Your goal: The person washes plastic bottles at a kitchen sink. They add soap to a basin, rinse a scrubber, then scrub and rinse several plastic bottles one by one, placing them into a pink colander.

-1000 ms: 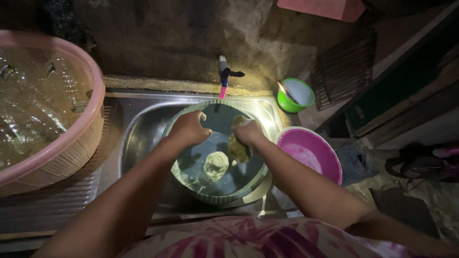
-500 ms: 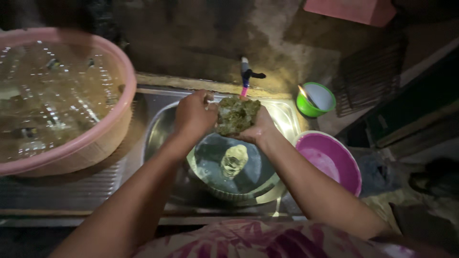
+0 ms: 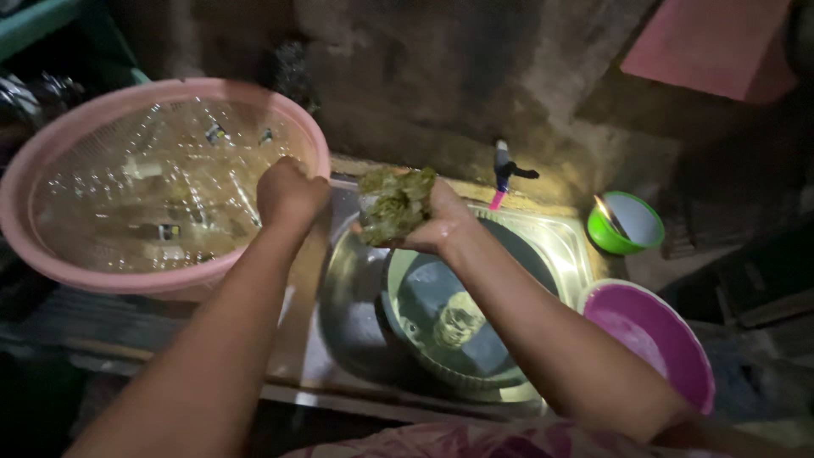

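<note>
Greens (image 3: 395, 203) now nearer pink basin (image 3: 51, 157)

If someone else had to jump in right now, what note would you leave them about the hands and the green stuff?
Right hand: holds a wet clump of green leafy matter raised above the steel sink.
Left hand: closed in a fist at the rim of the big pink plastic basin of water; whether it holds anything cannot be told.
Done: one clump lifted out of the round grey-green bowl in the sink.
Left: a smaller green clump lies in that bowl's water.
</note>
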